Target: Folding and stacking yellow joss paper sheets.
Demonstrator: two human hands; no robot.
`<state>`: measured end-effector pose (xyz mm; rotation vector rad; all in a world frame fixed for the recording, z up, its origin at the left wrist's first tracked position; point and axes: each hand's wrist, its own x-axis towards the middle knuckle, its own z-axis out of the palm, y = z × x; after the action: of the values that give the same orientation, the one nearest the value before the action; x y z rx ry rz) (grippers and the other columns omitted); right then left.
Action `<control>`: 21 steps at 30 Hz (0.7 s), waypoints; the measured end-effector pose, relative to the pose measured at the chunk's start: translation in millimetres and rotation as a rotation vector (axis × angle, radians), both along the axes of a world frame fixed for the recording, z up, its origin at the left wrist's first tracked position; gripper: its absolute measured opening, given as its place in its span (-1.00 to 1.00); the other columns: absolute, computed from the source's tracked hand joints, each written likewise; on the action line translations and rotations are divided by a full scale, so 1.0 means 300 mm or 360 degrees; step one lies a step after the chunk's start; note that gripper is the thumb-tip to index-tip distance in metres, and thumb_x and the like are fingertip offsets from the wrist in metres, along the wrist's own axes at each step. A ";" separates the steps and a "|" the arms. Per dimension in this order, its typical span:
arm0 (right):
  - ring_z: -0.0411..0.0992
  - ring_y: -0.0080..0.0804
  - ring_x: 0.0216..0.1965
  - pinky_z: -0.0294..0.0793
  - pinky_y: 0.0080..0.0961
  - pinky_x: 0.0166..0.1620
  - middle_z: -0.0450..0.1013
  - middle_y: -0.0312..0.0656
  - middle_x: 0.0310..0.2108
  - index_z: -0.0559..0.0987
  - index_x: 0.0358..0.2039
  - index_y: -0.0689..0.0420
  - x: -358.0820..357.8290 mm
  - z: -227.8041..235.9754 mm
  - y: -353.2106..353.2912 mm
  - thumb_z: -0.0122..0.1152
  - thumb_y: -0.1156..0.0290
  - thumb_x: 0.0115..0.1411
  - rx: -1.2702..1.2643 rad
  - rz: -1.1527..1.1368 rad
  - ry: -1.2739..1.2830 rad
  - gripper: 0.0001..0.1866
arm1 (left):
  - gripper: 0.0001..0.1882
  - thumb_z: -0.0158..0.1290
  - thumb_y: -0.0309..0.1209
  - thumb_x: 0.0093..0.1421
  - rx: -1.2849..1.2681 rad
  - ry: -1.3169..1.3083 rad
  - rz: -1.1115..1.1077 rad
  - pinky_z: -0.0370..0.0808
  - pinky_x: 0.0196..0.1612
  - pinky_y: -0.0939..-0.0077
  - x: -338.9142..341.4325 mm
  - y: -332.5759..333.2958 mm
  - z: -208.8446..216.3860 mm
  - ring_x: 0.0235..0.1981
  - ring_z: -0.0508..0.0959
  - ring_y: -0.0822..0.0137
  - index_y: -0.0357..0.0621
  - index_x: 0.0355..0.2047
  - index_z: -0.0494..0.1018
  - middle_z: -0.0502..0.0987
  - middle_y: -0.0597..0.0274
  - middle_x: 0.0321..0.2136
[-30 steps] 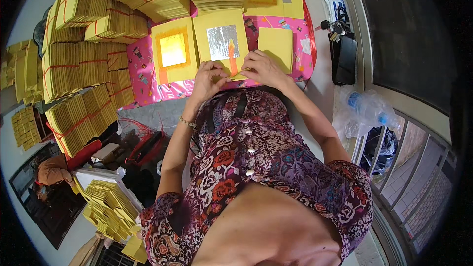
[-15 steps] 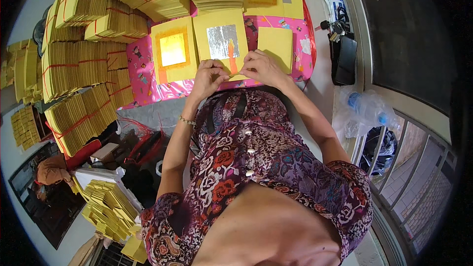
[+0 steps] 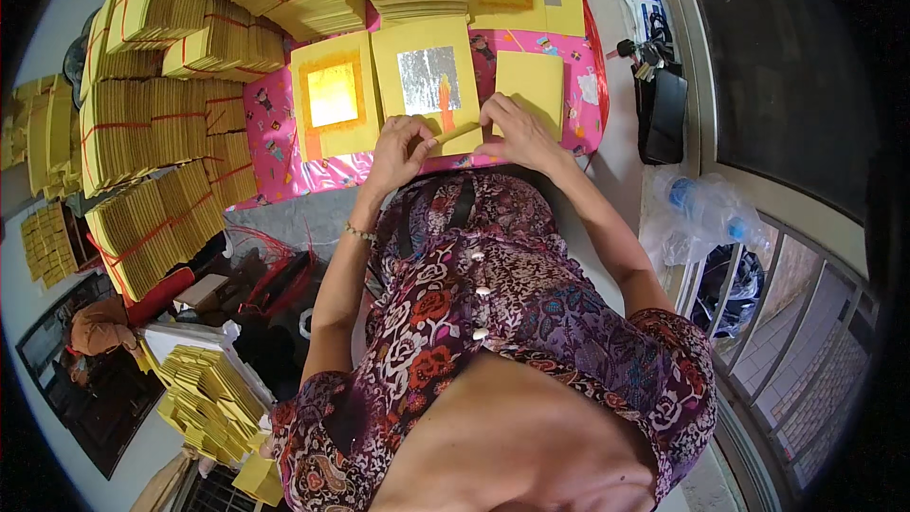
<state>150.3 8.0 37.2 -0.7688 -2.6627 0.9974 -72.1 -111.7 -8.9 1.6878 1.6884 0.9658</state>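
Pretty much the whole work surface is covered by a pink patterned table cover [image 3: 322, 173], and its left side is crowded by tied yellow stacks [image 3: 152, 133], bound with red string. Closest to the person, the silver-patched sheet [image 3: 427, 85] is laid in the middle, flanked on its left by a gold-patched sheet [image 3: 335, 95] and on its right by plain yellow paper [image 3: 531, 85], a bit smaller.

Both hands are placed at the near edge of the silver one. The right hand [image 3: 517, 133] is held partly open, thumb and forefinger kinda spread apart at the right end of the fold, with its back over the plain paper's near corner. The left hand [image 3: 403, 140] is curled, thumb and forefinger bent toward the left end; whether anything's actually pinched there can't be told. Between them, a narrow folded strip [image 3: 460, 142] is turned up along that edge. A beaded bracelet [image 3: 360, 232] is worn on the left wrist.
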 end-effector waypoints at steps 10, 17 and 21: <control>0.36 -0.14 -0.21 0.39 -0.29 -0.13 0.33 -0.19 -0.30 0.43 -0.26 0.12 0.002 -0.030 -0.034 0.38 0.38 -0.15 0.0188 0.0033 -0.0017 -0.58 | -0.88 0.08 -0.61 -0.01 0.0129 -0.0566 0.0261 0.39 -0.16 0.32 0.047 -0.052 -0.077 -0.22 0.45 0.09 -0.18 -0.41 0.44 0.49 0.13 -0.28; 0.36 -0.15 -0.21 0.40 -0.27 -0.14 0.30 -0.19 -0.24 0.42 -0.23 0.11 0.002 -0.068 -0.007 0.37 0.43 -0.17 0.0307 0.0205 -0.0096 -0.56 | -0.67 0.12 -0.58 -0.05 0.0260 0.0095 0.0041 0.31 -0.02 0.29 0.052 -0.051 -0.014 -0.11 0.42 0.15 0.05 -0.25 0.59 0.49 0.17 -0.19; 0.36 -0.13 -0.22 0.41 -0.25 -0.16 0.27 -0.18 -0.24 0.40 -0.24 0.11 -0.009 -0.046 -0.015 0.38 0.42 -0.17 0.0238 0.0146 -0.0028 -0.55 | -0.60 0.21 -0.47 -0.08 0.0259 0.0203 -0.0067 0.26 0.01 0.29 0.058 -0.050 0.009 -0.09 0.42 0.17 0.15 -0.16 0.57 0.48 0.19 -0.16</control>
<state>147.6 3.5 23.4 -0.6324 -2.7714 0.8032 -54.7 -126.8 -6.0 1.9195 1.6861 1.0186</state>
